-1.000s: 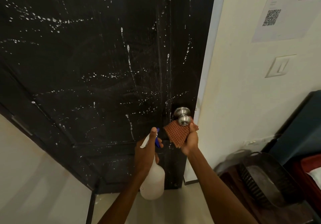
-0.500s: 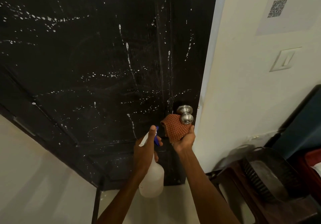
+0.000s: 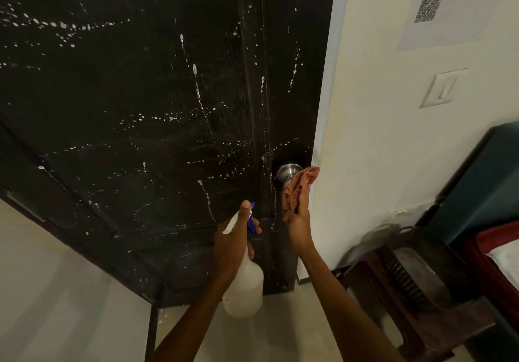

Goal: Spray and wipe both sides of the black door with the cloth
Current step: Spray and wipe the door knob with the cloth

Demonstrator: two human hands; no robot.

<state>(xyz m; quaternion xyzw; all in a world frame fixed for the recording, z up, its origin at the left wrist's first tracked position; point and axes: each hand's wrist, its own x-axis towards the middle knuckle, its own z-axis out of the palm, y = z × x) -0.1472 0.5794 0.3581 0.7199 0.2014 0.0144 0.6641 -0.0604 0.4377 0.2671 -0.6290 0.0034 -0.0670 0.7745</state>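
The black door (image 3: pixel 157 103) fills the upper left, speckled with white droplets and drip trails. A silver knob (image 3: pixel 286 171) sits near its right edge. My right hand (image 3: pixel 298 215) holds a reddish checked cloth (image 3: pixel 299 184) bunched against the right side of the knob. My left hand (image 3: pixel 234 238) grips the neck of a white spray bottle (image 3: pixel 245 291) with a blue trigger, its nozzle aimed toward the door's lower panel.
A cream wall (image 3: pixel 379 137) right of the door carries a light switch (image 3: pixel 442 88) and a paper with a QR code (image 3: pixel 428 7). A dark wooden chair with a black basket (image 3: pixel 415 274) stands lower right. A red case (image 3: pixel 494 260) sits at the far right.
My right hand has turned and lifted the cloth from under the knob to its right side, bunching it. The left hand and bottle stay almost still.
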